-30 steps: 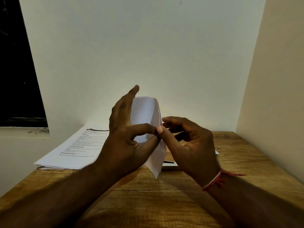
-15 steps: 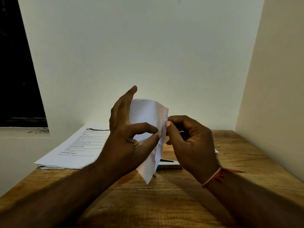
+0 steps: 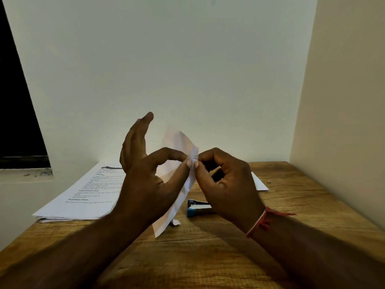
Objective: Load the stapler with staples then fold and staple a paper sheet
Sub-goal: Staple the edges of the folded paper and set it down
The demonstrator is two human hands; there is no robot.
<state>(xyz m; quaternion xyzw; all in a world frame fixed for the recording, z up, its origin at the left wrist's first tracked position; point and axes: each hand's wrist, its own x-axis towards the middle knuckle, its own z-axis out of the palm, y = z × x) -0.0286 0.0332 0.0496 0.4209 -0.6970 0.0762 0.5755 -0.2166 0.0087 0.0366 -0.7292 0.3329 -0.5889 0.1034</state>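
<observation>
A folded white paper sheet (image 3: 179, 147) stands upright above the table, its lower corner near the wood. My left hand (image 3: 145, 170) pinches its right edge between thumb and forefinger, the other fingers spread upward. My right hand (image 3: 227, 182) pinches the same edge from the right, fingertips touching the left hand's. A small blue stapler (image 3: 196, 207) lies on the table just behind and below the hands, partly hidden by my right hand.
A stack of printed sheets (image 3: 83, 197) lies at the table's left rear edge. Another white sheet (image 3: 259, 182) peeks out behind my right hand. A tiny object (image 3: 269, 181) sits near it. The wooden table (image 3: 208, 247) meets walls at the back and right.
The paper has turned and swung right, its edge now crumpled between both hands' fingertips. The stapler has come into view as the paper's lower end shifted left.
</observation>
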